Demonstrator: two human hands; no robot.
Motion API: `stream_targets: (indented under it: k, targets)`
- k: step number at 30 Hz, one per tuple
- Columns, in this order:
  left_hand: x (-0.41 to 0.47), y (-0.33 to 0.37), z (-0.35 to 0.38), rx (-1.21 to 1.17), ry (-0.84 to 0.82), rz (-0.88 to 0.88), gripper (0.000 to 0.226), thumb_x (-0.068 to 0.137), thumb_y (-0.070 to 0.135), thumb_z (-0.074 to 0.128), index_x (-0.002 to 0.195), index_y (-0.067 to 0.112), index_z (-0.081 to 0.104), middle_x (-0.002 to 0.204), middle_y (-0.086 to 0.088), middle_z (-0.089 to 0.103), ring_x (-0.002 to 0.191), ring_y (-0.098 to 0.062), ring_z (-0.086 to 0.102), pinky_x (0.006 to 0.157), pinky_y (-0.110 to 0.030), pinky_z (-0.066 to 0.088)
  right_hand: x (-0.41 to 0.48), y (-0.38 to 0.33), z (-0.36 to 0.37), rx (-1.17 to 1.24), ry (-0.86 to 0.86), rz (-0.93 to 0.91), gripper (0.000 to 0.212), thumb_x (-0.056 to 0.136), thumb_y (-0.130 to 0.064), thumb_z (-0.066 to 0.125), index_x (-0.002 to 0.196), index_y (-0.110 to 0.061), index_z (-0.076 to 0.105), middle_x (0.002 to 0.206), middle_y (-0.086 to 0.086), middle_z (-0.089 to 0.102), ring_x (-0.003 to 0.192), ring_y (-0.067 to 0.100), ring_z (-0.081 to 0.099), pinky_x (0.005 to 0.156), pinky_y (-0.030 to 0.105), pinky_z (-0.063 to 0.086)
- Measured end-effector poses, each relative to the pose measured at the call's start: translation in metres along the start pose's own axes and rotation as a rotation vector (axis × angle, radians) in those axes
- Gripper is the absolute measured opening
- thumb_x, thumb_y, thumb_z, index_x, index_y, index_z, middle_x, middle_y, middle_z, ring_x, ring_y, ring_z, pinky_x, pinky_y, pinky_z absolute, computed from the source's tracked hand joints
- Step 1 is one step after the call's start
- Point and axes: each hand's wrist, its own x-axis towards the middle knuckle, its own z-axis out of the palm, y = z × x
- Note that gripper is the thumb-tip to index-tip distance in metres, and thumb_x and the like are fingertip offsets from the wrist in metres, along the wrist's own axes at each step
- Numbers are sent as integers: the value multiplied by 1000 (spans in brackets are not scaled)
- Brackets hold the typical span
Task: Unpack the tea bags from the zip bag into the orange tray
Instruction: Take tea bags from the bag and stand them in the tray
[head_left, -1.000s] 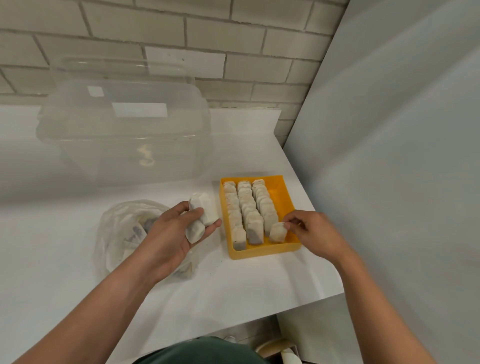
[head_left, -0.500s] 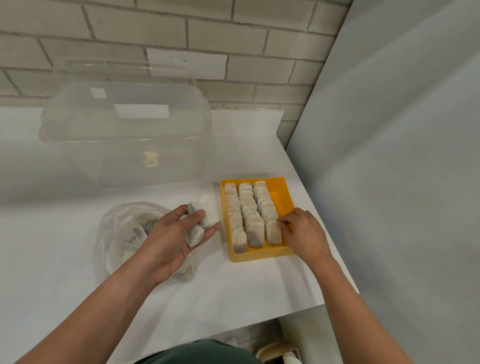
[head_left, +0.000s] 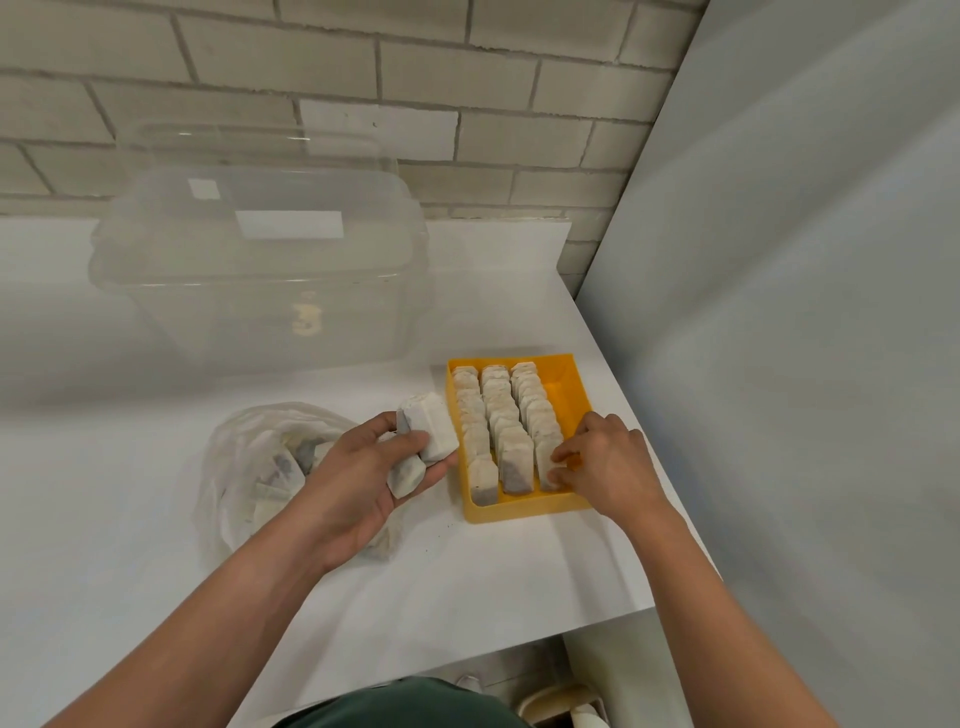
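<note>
A head-worn wide camera looks forward and down, close over the table (head_left: 130, 509).

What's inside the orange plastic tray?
Three rows of white paper tea bags stand on edge in the orange plastic tray; its right strip is bare. The right hand covers the third row's near end.

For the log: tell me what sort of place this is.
Probably a plain workroom or storeroom: a white table against a painted brick wall, with a clear plastic storage bin on it.
</note>
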Motion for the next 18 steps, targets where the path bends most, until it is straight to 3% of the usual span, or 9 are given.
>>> stream_targets:
  k: [5,11,14,18]
  targets:
    - [-1,-1,-1,74,-12,20,17,99,-1,61,114,0,68,110,-17,78,104,-33,76,79,-29,64,1,-4,-2,3,20,-7,26,95,-46,65,113,-32,77,113,-2,59,107,21,52,88,37,44]
    - [-1,0,0,220,-34,48,19,96,3,68,115,2,67,105,-17,77,93,-27,78,71,-26,62,-19,-50,-47,794,238,-108,9,93,-32,73,99,-31,80,92,-15,70,83,8,63,74,19,48]
    - [-1,-1,2,342,-73,89,21,95,5,71,116,4,67,107,-16,77,98,-30,77,74,-27,62,-27,-76,-72,1057,125,-110,17,94,-33,72,110,-31,78,101,-18,74,85,1,64,78,14,50]
    - [0,-4,5,486,-112,148,21,94,8,74,114,7,69,107,-16,77,99,-28,77,79,-31,63,-25,-82,-79,1034,-3,-109,17,92,-32,76,108,-30,78,97,-16,74,80,4,64,80,20,54]
